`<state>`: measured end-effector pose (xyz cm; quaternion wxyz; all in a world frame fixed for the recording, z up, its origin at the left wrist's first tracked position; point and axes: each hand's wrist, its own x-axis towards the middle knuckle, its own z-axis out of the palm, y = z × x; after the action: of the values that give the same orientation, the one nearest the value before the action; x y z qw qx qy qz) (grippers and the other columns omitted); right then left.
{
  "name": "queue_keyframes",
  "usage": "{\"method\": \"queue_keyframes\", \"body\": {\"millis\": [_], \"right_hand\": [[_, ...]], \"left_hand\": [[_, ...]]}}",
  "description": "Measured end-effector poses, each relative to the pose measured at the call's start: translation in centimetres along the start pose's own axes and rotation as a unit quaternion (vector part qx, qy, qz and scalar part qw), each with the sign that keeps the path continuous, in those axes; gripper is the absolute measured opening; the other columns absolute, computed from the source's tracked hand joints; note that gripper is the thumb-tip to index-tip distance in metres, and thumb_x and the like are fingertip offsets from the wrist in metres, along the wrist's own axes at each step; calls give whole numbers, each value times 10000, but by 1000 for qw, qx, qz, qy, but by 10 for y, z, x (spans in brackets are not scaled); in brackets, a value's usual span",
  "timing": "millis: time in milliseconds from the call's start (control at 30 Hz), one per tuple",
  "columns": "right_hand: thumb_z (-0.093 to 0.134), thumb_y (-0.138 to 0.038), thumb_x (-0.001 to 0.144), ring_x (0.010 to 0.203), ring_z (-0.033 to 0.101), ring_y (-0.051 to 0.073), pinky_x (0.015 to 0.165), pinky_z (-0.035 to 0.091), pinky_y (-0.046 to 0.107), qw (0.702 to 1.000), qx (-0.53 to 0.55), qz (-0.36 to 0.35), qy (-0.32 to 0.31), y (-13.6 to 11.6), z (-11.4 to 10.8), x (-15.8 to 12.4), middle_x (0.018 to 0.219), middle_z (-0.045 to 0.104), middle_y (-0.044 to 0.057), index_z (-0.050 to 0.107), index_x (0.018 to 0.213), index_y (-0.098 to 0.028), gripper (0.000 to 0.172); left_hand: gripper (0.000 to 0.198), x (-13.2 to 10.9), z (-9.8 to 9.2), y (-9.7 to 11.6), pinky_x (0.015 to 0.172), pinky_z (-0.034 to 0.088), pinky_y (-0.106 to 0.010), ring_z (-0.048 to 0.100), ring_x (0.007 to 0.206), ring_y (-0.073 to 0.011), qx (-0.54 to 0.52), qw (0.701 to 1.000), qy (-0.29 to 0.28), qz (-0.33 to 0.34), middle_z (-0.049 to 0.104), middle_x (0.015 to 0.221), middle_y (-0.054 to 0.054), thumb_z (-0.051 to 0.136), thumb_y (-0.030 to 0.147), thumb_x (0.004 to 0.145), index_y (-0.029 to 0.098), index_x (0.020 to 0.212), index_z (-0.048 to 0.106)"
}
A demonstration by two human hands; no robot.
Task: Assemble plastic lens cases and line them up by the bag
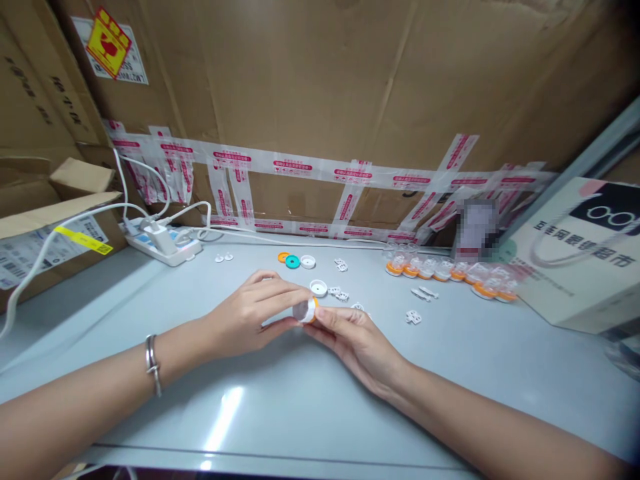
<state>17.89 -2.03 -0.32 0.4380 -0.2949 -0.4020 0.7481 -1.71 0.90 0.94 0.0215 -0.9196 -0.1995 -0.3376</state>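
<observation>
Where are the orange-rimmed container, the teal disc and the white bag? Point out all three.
Orange-rimmed container (pixel 301 310): head view, on its clear side wall.
Teal disc (pixel 293 263): head view, on its upper face.
White bag (pixel 573 277): head view, on its printed front.

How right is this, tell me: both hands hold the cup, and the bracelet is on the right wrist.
Not quite: the head view shows the bracelet on the left wrist, not the right. The left hand and right hand do both hold the cup.
</observation>
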Motion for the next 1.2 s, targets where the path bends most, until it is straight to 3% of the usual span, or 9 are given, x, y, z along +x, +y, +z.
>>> {"method": "queue_keyframes", "body": {"millis": [233, 400, 567, 867, 1000, 1200], "right_hand": [[680, -320, 729, 896, 622, 150, 976, 399, 349, 1000, -3, 2, 2, 2, -1, -1, 864, 708, 56, 735, 802, -160, 184], [643, -348, 761, 913, 630, 158, 968, 404, 353, 999, -13, 36, -13, 0, 3, -3, 910, 707, 80, 721, 896, -149, 252], [686, -363, 715, 890, 644, 161, 957, 412, 342, 997, -20, 73, 12, 2, 3, -2, 870, 713, 95, 723, 833, -117, 276], [680, -313, 729, 819, 656, 135, 911, 449, 311, 993, 27, 109, 43, 3, -6, 5, 849, 714, 74, 700, 867, -120, 238], [700, -271, 704, 814, 655, 130, 894, 454, 290, 993, 21, 111, 40, -1, -6, 4, 839, 711, 67, 697, 853, -117, 214], [722, -293, 675, 831, 639, 115, 854, 465, 253, 991, -16, 126, 41, -6, -4, 2, 858, 693, 50, 691, 857, -135, 243]], "left_hand": [[330, -2, 4, 1, 825, 424, -319, 620, 863, -159, 7, 1000, 21, -14, 675, 969, -77, 584, 195, 818, 173, 1141, 516], [290, -1, 8, 3, 782, 478, -265, 600, 892, -156, -78, 994, -21, -69, 634, 981, -88, 552, 185, 824, 155, 1111, 529], [259, -3, 13, 2, 707, 497, -230, 613, 814, -139, -102, 991, -35, -83, 628, 931, -78, 467, 106, 848, 165, 1088, 548], [330, -2, 17, 6, 753, 510, -293, 584, 888, -181, -37, 991, -101, -77, 580, 1025, -125, 403, 145, 894, 129, 1219, 457], [416, -2, 13, 5, 842, 481, -318, 535, 982, -194, -87, 985, -122, -81, 536, 1102, -135, 463, 217, 883, 146, 1289, 406], [371, -2, 9, 2, 856, 467, -306, 548, 987, -172, -179, 971, -91, -131, 569, 1088, -93, 503, 203, 867, 199, 1238, 485]]}}
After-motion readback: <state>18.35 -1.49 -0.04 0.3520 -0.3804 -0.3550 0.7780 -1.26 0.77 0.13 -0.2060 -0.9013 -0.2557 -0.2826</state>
